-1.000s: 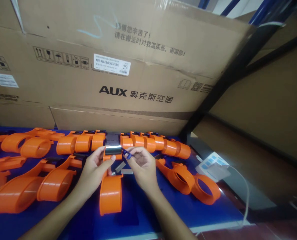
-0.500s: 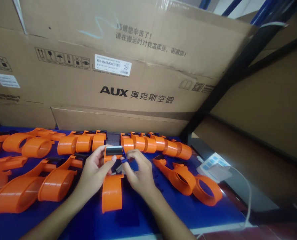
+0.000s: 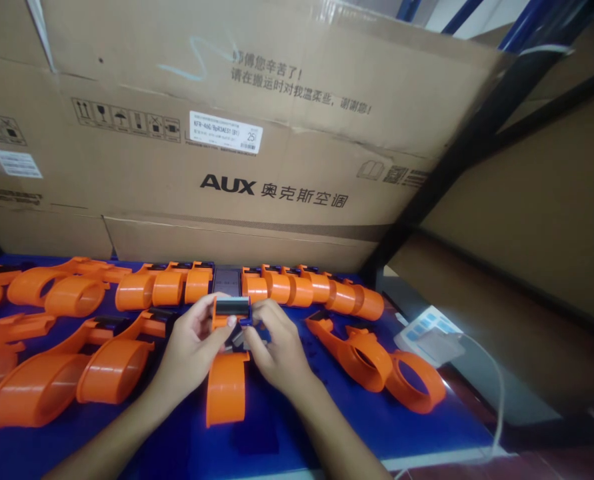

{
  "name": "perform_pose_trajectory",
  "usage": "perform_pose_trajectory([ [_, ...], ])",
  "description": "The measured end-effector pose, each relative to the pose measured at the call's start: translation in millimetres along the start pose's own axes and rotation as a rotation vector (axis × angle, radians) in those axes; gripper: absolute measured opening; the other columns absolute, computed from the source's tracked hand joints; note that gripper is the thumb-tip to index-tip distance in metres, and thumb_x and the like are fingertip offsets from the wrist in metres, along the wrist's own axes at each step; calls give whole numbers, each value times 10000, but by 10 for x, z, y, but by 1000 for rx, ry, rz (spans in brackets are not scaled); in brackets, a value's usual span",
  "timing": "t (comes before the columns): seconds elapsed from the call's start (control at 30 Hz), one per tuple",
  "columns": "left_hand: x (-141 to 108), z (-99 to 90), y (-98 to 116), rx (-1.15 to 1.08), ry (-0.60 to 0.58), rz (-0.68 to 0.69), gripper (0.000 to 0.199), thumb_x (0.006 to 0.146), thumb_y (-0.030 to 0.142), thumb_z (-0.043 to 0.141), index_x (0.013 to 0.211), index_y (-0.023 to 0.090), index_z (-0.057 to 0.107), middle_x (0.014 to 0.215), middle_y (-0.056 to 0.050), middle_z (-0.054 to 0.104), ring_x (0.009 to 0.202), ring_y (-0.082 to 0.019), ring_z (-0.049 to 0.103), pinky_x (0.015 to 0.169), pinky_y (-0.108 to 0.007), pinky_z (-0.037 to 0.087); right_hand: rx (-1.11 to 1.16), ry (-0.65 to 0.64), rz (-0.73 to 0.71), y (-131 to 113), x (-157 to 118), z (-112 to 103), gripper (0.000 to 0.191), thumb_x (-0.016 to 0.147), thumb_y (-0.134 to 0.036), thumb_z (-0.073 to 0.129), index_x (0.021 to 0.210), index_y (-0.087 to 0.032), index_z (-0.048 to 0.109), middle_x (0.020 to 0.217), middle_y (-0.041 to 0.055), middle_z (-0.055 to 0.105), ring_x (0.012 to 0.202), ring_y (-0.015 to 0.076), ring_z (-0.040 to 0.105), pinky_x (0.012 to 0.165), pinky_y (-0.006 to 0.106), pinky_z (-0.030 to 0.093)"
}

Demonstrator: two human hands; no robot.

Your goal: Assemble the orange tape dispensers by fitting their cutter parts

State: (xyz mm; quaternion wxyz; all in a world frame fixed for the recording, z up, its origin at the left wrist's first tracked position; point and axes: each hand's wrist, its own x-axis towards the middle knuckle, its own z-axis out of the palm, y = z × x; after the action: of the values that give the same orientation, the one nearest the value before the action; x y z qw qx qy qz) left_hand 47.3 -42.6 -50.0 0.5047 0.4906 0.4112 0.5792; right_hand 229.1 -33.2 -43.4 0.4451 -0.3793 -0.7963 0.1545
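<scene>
An orange tape dispenser [image 3: 225, 390] with a black roller and a serrated metal blade at its head is in front of me. My left hand [image 3: 191, 340] grips the dispenser's head from the left, thumb across its front. At the head's right side sits a small dark blue plastic piece [image 3: 247, 319], pressed against the frame. My right hand [image 3: 280, 343] has its fingers closed on that blue piece, partly hiding it. Below the hands hangs the dispenser's wide orange ring. A grey part shows between the hands, its kind unclear.
Several orange dispensers [image 3: 117, 369] lie at the left on the blue table [image 3: 321, 437]; more stand in a back row [image 3: 301, 291]. Two orange dispensers [image 3: 417, 380] lie at right. A large cardboard box [image 3: 277, 227] stands behind. A white device [image 3: 429, 337] with a cable is at the right edge.
The dark blue piece has moved in against the right side of the dispenser's head. The dispenser has shifted slightly to the right. Both hands keep their hold.
</scene>
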Motion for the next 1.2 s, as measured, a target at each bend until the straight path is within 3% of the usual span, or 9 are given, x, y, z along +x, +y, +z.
perform_pose_trajectory([
  [0.13,23,-5,-26,-44,-18,-34,416,792,362,824,1154,210,685,903,-23,722,574,-119,614,565,-246,552,72,9,20,-34,7,-37,177,957,-256,596,815,-243,489,926,61,615,902,236,574,816,358,455],
  [0.27,7,10,18,-167,-50,-122,734,816,384,817,1460,210,510,789,-23,720,581,-170,682,606,-300,591,376,76,118,-46,16,-70,131,931,-340,636,925,-242,550,1056,68,633,996,243,600,863,351,483],
  [0.33,-27,38,59,-208,-87,-192,879,833,382,808,1576,242,361,868,-61,749,657,-221,745,657,-356,623,544,103,238,-44,24,-72,173,961,-406,606,1039,-255,576,1071,55,651,1016,238,620,894,351,493],
  [0.4,-67,69,89,-247,-144,-258,919,833,362,812,1603,310,313,1092,-115,750,743,-253,780,715,-410,643,698,36,354,-42,32,-66,271,986,-462,575,1185,-280,572,1047,39,668,981,228,649,908,361,505],
  [0.5,-110,86,92,-294,-233,-308,882,811,318,837,1570,366,389,1323,-135,680,855,-279,792,802,-457,641,870,-87,432,-38,36,-57,399,958,-521,610,1282,-298,546,1007,33,683,900,227,678,841,360,538],
  [0.67,-111,45,54,-343,-352,-301,750,796,302,853,1478,210,555,1111,-162,774,1001,-333,764,895,-450,606,817,12,413,-22,33,-27,410,892,-520,718,1188,-293,550,935,7,667,826,191,659,712,282,524],
  [0.87,-86,70,72,-258,-278,-243,479,870,401,775,1295,192,704,1293,-168,719,1047,-349,738,813,-440,634,709,4,347,-18,22,44,377,915,-515,697,1146,-267,532,1004,47,670,910,204,651,772,317,545],
  [1.1,-35,46,59,-171,-240,-148,407,848,377,789,1209,190,762,1253,-130,751,1202,-335,675,1044,-450,525,759,20,381,-101,42,67,339,901,-495,712,1031,-272,492,921,-7,592,784,162,596,604,248,527],
  [1.2,-6,27,46,-140,-221,-127,375,827,374,803,1154,192,787,1203,-117,772,1199,-322,678,1069,-428,500,782,34,398,-147,54,80,343,896,-478,717,974,-272,454,897,-24,575,719,140,568,551,223,501],
])
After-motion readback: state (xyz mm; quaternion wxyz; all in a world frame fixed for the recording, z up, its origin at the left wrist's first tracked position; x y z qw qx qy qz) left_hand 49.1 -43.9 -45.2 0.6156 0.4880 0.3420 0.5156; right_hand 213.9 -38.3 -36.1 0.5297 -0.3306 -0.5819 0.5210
